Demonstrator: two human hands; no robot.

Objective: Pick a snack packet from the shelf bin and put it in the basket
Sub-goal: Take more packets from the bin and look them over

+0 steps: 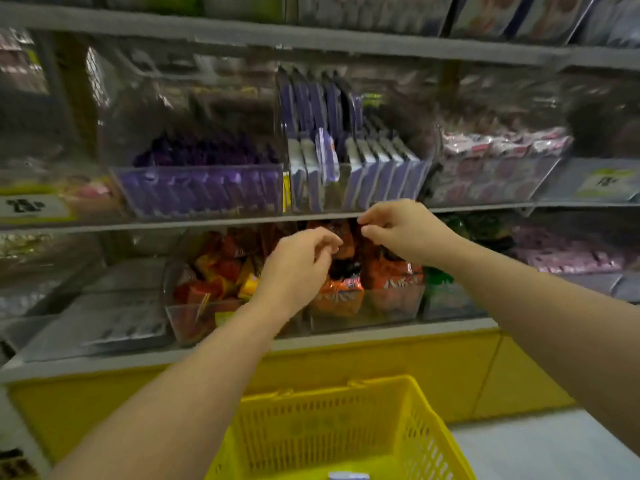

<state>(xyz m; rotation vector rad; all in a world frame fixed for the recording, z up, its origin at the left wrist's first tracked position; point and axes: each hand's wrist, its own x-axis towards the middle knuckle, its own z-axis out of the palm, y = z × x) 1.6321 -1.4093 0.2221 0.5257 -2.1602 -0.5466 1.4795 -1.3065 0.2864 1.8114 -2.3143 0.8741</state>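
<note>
A clear shelf bin (394, 303) on the lower shelf holds several orange and dark red snack packets (341, 289). Both my hands reach into it from above. My left hand (298, 271) has its fingers curled and pinches the top of a red-orange packet (346, 242). My right hand (398, 230) pinches the same packet's top from the right with thumb and forefinger. The picture is blurred, so the grip is not sharp. Below my arms stands the yellow plastic basket (329, 434), with a small pale packet (348, 475) at its bottom edge.
Left of the bin, another clear bin (194, 317) holds red and yellow packets. The upper shelf (207, 221) carries purple and white packets just above my hands. A yellow cabinet front (485, 372) runs under the shelves.
</note>
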